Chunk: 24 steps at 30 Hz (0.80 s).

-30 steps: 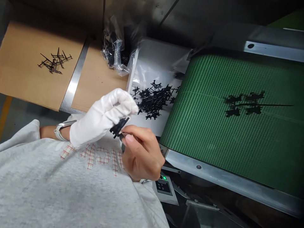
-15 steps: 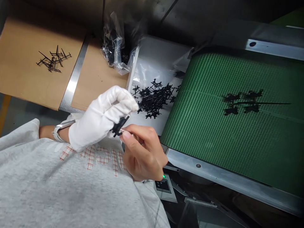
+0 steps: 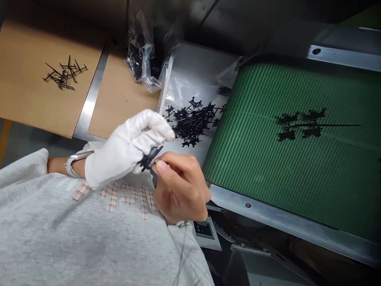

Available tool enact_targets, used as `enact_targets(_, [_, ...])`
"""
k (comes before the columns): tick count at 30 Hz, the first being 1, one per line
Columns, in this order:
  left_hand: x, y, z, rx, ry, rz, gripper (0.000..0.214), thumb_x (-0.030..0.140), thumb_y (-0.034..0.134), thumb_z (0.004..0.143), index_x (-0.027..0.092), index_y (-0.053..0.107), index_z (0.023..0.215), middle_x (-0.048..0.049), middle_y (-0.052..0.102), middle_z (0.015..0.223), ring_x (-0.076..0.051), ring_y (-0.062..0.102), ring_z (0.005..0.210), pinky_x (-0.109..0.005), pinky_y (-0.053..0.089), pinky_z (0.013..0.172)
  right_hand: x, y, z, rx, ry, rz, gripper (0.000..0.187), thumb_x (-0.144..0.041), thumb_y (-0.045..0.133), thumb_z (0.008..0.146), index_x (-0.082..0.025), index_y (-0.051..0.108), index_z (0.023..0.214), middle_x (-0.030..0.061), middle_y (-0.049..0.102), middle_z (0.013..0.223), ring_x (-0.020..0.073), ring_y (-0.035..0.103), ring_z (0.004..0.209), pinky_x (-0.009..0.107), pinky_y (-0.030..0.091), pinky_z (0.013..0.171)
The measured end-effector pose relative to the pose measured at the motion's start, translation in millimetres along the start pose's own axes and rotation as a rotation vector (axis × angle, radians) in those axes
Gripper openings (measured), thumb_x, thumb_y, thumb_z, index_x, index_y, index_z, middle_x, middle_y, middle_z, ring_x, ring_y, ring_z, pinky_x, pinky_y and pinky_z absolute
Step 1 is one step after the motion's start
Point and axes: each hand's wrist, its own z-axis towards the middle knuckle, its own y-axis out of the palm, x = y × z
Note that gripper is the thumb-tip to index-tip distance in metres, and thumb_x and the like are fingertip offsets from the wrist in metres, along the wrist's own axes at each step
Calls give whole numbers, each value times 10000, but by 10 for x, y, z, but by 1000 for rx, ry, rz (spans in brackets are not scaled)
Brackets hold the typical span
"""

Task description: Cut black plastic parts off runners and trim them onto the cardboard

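My left hand [image 3: 126, 147], in a white glove, pinches a small black plastic part [image 3: 150, 157] close to my chest. My bare right hand [image 3: 180, 186] is curled shut against the same part, thumb and fingers pressed to a thin tool tip I cannot make out. Just beyond the hands a pile of black plastic parts [image 3: 193, 121] lies on a white sheet [image 3: 196, 71]. Another black sprue with parts [image 3: 306, 123] rests on the green conveyor belt [image 3: 268, 167] to the right.
A heap of thin black runner sticks [image 3: 64, 73] lies on brown cardboard [image 3: 32, 99] at the far left. A clear plastic bag [image 3: 143, 55] holding black parts stands behind the white sheet. A small control panel with a green light [image 3: 204, 228] sits under the conveyor's metal frame [image 3: 285, 224].
The hands have stayed together on the small part, with the right thumb shifting slightly. The sprue on the belt has crept a little to the left.
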Motion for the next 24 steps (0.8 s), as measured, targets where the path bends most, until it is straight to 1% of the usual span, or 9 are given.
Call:
enact_targets(2, [-23,-19,11,-18,28,1,213,365,667,968,211,592,841,82,459,549,-40,340,387,-198,294,361,-42,17,18,37,62,17,287,-80,605,932,-307,705,1077,5,698,765,143,544,590,299,429,523])
enact_targets(4, [-24,-22,21,1,32,16,251,402,706,936,212,590,819,67,482,597,-45,389,438,-200,325,392,-67,22,29,47,98,30,250,-87,614,933,-298,709,1028,4,688,750,141,532,584,297,431,521])
enact_targets(6, [0,-9,27,28,-24,34,307,447,760,883,215,577,798,53,516,657,-51,414,472,-209,331,398,-58,10,29,14,73,36,257,-77,615,926,-286,709,1043,13,703,775,142,543,606,288,433,518])
enact_targets(9, [45,11,30,42,-87,48,368,499,813,817,227,568,786,50,520,670,-58,403,467,-230,328,390,-7,-24,17,-44,26,28,323,-66,612,917,-291,700,1131,22,729,817,145,558,632,278,440,517])
enact_targets(11, [54,12,32,33,-74,33,357,483,821,814,230,571,781,52,520,679,-55,393,457,-241,324,386,19,-42,12,-65,21,29,337,-68,604,921,-289,694,1159,27,735,832,144,560,638,278,453,526])
enact_targets(14, [40,-1,33,17,-70,12,331,446,820,823,229,573,783,55,519,698,-47,373,443,-250,311,376,33,-53,16,-92,6,56,319,-56,592,918,-252,696,1146,49,735,854,149,577,661,284,463,541])
enact_targets(16, [30,-8,32,21,-77,25,330,446,809,832,226,567,784,50,516,703,-53,382,457,-249,329,385,37,-58,24,-102,-2,75,308,-47,581,912,-230,695,1133,59,730,861,150,576,661,289,457,545])
enact_targets(21, [39,-6,33,50,-22,117,297,413,753,884,213,562,773,23,509,711,-90,496,590,-231,434,488,69,-100,46,-168,-6,103,342,-39,569,902,-238,671,1161,43,728,858,141,559,637,280,447,531])
enact_targets(24, [47,-8,33,55,-22,172,326,458,756,875,220,558,772,13,476,660,-133,566,665,-238,461,501,86,-121,39,-202,7,111,355,-58,568,917,-270,650,1189,29,727,851,141,549,628,276,445,524])
